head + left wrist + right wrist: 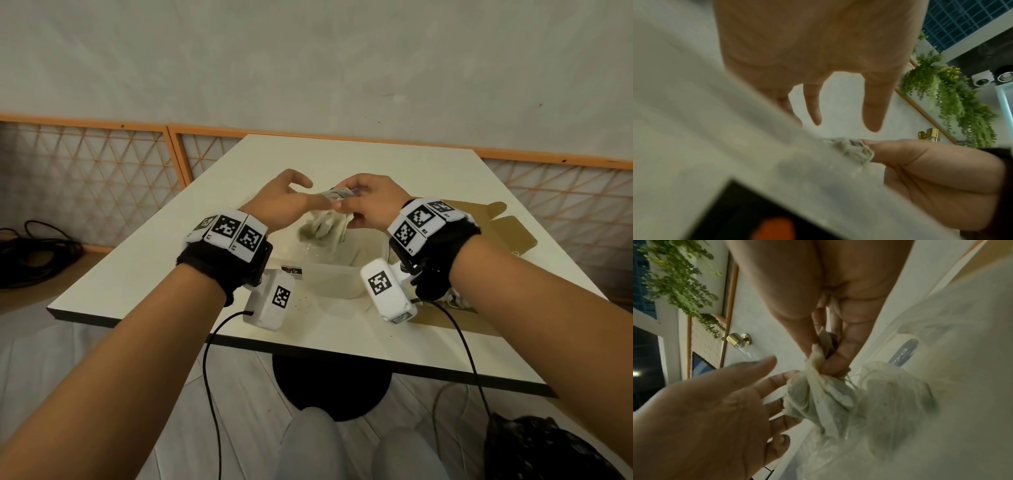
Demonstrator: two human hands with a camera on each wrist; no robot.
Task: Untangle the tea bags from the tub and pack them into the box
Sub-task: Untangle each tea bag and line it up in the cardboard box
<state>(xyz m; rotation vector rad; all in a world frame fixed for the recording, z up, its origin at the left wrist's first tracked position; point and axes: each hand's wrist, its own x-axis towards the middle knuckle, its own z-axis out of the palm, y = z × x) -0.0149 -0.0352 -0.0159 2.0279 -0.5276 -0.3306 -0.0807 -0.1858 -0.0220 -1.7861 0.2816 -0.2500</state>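
Clump of pale, string-tangled paper tea bags (327, 219): centre frame, hanging above translucent plastic tub (337, 274) on white counter (144, 274). Risk: thin paper likely tears if strings are yanked. Right hand (368, 202) pinches the clump's top; left hand (284, 202) alongside, fingers spread, gripping nothing. Brown cardboard box (507, 236) at right.

The right hand (371, 202) is covering the tags and string ends inside its grip, so their count is staying unreadable. Just below the grip, the clump of tea bags (325, 224) is smearing into blur. The tub (337, 274) under it is hazing out in both wrist views, and the right forearm is hiding much of the box (507, 236).
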